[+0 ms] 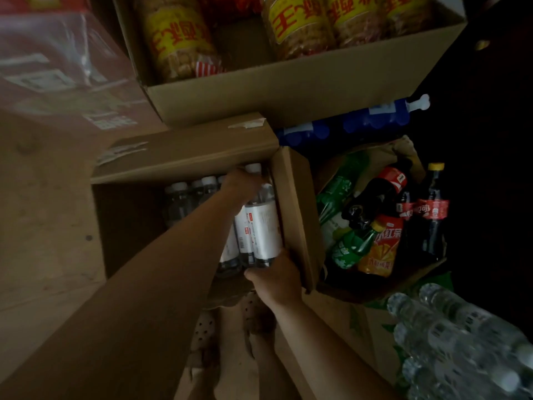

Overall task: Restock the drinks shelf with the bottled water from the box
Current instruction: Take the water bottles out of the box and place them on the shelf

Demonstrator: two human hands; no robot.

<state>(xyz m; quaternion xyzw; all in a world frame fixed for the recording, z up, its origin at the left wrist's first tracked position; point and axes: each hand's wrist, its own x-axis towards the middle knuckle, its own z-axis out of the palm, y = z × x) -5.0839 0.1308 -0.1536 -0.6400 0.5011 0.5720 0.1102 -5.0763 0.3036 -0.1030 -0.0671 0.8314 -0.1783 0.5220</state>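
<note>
— Bottles first: a cluster of clear plastic water bottles with white labels (261,226) is up at the right side of the open brown cardboard box (184,153), white caps pointing away from the camera, bases toward it, long axes running roughly top to bottom of the view.

— And the hands?

— Left hand (240,187) reaches in from the lower left, forearm stretched long, fingers curled over the necks near the caps. Right hand (274,274) comes up from below, cupped under the bases, fingers closed against the bottoms. Both are gripping that same cluster.

— More in the box?

— Yes, further clear white-capped bottles (190,194) standing deeper in, in shadow, to the left of the held ones.

— Around it?

— Just right, a crumpled carton of mixed soft drinks (383,220), green, dark cola and orange bottles lying jumbled. Lower right, a shrink-wrapped pack of clear bottles (461,342). Above, a big cardboard box of yellow-labelled snack jars (288,82), with a blue pack of bottles (369,119) beneath its edge.
</note>
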